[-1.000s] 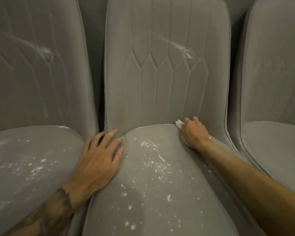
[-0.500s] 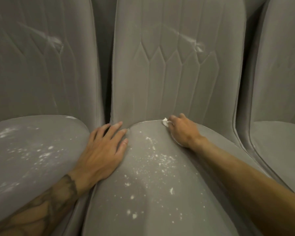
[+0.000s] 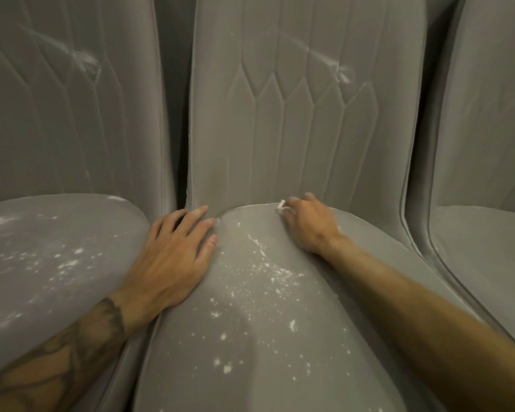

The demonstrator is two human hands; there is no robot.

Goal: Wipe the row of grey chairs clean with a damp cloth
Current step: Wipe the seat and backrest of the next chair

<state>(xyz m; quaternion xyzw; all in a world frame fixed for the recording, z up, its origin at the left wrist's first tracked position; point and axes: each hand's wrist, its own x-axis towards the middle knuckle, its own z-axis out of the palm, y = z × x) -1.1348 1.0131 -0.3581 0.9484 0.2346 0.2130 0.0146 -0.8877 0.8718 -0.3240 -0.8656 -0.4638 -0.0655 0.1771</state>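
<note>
Single head-worn view, facing forward and down, close above the middle chair

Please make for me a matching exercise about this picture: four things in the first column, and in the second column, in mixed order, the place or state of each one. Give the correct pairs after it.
Column one
1. left hand
2. right hand
3. middle seat
4. right seat

Column two
A. speckled with many white spots
B. fingers curled on a white cloth at the seat's back edge
C. almost free of white spots
D. flat, fingers spread, at the gap between two seats

Pairs: 1-D, 2-B, 3-A, 4-C
</note>
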